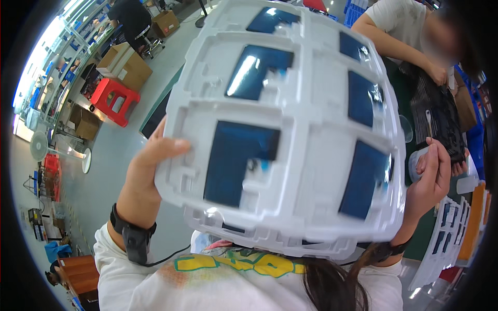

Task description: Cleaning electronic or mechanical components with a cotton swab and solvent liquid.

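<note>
A large white plastic tray (295,171) is tilted up before me, its pockets holding several dark blue glossy panels (244,155), each with a notched corner. My left hand (155,160) is closed on the tray's left edge, the thumb lying over the rim. Beside the right edge is my right hand (430,173), its fingers curled and pinched around what looks like a cotton swab (429,123), a thin stick with a white tip. Whether this hand also bears the tray is hidden. Beneath the tray, the edge of another white tray (270,236) shows.
At the upper right a co-worker (399,31) bends over a black ribbed tray (438,111). Another white tray with dark panels (443,233) stands lower right by an orange box (474,228). To the left are a red stool (114,101), cardboard boxes (124,67) and a white fan (39,145).
</note>
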The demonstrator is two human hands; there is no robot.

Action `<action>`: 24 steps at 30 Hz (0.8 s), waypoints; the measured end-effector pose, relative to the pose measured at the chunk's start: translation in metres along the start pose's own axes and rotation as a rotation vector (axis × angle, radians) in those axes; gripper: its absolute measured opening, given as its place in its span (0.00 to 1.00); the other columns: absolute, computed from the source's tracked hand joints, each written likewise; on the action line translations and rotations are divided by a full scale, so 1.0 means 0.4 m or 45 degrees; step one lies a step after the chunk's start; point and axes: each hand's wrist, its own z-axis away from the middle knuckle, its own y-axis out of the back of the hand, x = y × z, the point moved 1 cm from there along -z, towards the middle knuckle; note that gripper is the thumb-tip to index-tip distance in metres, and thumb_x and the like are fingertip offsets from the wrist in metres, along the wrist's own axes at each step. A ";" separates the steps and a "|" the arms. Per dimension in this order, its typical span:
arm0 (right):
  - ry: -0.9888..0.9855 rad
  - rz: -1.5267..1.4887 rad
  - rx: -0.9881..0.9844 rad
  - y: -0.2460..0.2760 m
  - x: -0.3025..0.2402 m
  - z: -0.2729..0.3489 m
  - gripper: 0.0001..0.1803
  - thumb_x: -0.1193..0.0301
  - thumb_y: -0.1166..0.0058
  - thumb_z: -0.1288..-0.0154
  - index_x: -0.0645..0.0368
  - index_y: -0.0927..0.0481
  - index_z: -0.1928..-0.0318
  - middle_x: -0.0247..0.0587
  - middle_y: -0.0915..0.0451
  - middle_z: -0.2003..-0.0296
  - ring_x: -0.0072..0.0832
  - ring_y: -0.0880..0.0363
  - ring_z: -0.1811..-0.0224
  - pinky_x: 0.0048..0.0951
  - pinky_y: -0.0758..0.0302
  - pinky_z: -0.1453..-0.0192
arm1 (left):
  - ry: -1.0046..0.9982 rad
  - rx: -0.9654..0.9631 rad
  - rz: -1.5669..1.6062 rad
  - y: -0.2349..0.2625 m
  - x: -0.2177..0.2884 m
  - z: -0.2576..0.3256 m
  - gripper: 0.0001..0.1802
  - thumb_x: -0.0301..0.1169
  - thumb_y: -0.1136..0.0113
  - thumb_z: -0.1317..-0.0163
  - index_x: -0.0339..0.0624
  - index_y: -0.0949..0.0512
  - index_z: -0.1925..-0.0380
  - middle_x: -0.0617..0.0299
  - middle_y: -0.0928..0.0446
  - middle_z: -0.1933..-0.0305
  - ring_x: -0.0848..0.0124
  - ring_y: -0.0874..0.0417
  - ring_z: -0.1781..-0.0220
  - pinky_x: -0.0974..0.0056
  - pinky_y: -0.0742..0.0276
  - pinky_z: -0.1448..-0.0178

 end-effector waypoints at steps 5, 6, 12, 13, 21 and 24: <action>0.018 0.051 0.128 0.004 -0.024 -0.001 0.09 0.78 0.54 0.35 0.70 0.21 0.61 0.31 0.27 0.75 0.10 0.42 0.79 0.13 0.48 0.77 | -0.038 -0.005 0.259 0.037 0.044 -0.168 0.25 0.26 0.43 0.44 0.33 0.33 0.46 0.51 0.24 0.51 0.64 0.18 0.55 0.60 0.19 0.50; 0.027 0.030 0.122 0.001 -0.024 0.001 0.09 0.78 0.54 0.34 0.70 0.21 0.61 0.30 0.28 0.76 0.10 0.42 0.79 0.13 0.48 0.77 | -0.030 -0.038 0.381 0.047 0.048 -0.218 0.22 0.25 0.43 0.43 0.32 0.32 0.48 0.50 0.24 0.52 0.63 0.18 0.54 0.59 0.20 0.49; -0.007 0.050 0.077 0.007 -0.023 0.010 0.08 0.78 0.53 0.34 0.68 0.21 0.61 0.31 0.25 0.73 0.10 0.41 0.79 0.13 0.47 0.76 | -0.147 -0.050 0.392 0.048 0.068 -0.491 0.14 0.24 0.42 0.43 0.35 0.28 0.55 0.54 0.21 0.57 0.63 0.17 0.60 0.60 0.18 0.53; -0.013 0.033 0.055 0.010 -0.017 0.012 0.08 0.78 0.53 0.34 0.68 0.21 0.61 0.31 0.24 0.72 0.09 0.41 0.79 0.13 0.47 0.76 | -0.151 -0.065 0.392 0.048 0.069 -0.522 0.14 0.24 0.42 0.43 0.35 0.28 0.55 0.54 0.21 0.57 0.63 0.17 0.60 0.60 0.18 0.53; -0.064 0.058 -0.049 0.011 -0.017 0.018 0.07 0.78 0.52 0.35 0.67 0.22 0.61 0.28 0.28 0.75 0.10 0.41 0.79 0.14 0.48 0.77 | 0.100 0.509 -1.350 0.120 0.112 -0.654 0.19 0.39 0.40 0.45 0.38 0.22 0.57 0.56 0.20 0.59 0.62 0.19 0.54 0.61 0.23 0.52; -0.061 0.080 -0.074 0.005 -0.019 0.015 0.07 0.78 0.52 0.35 0.67 0.22 0.61 0.28 0.30 0.75 0.10 0.42 0.79 0.14 0.49 0.76 | -0.305 0.805 -2.091 0.127 0.064 -0.680 0.26 0.44 0.43 0.46 0.33 0.24 0.54 0.42 0.21 0.58 0.52 0.24 0.47 0.53 0.30 0.44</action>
